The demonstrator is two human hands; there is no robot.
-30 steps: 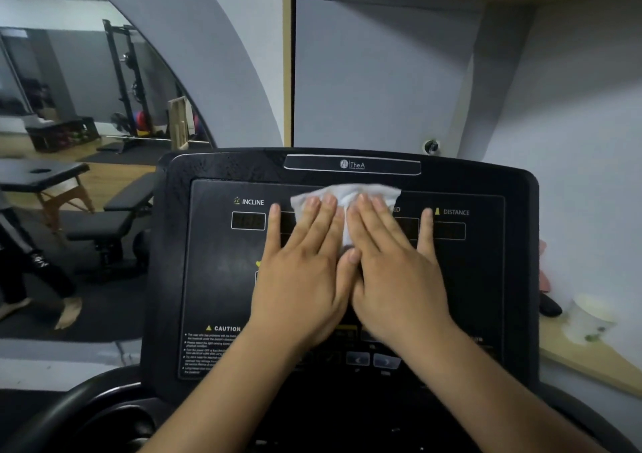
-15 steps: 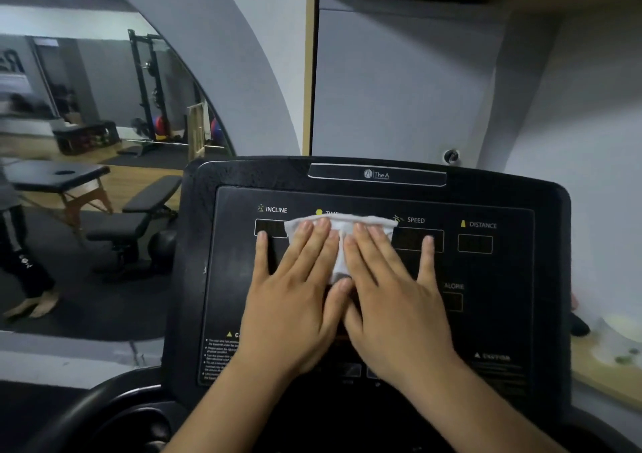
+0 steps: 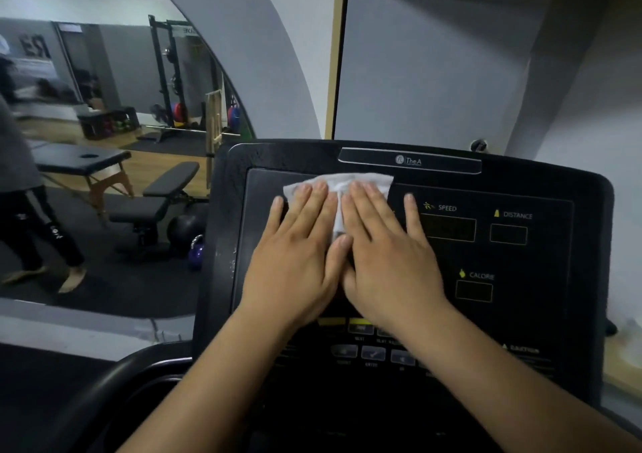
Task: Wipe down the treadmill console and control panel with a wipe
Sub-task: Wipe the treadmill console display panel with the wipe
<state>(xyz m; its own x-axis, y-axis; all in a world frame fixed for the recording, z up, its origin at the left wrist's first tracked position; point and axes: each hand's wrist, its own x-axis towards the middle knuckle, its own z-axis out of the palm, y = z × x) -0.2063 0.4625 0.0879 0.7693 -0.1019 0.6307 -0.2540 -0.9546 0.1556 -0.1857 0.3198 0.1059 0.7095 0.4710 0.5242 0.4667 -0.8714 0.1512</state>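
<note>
The black treadmill console [image 3: 587, 209] carries a sloped control panel [image 3: 521, 265]. A white wipe [image 3: 361, 180] lies flat on the panel's upper left area. The left hand [image 3: 295, 261] and right hand [image 3: 392, 258] press on the wipe side by side, fingers [image 3: 312, 205] straight.

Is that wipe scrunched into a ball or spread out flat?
Spread flat: the wipe lies as a thin sheet on the console, pressed under the straight fingers of the left hand and right hand.
</note>
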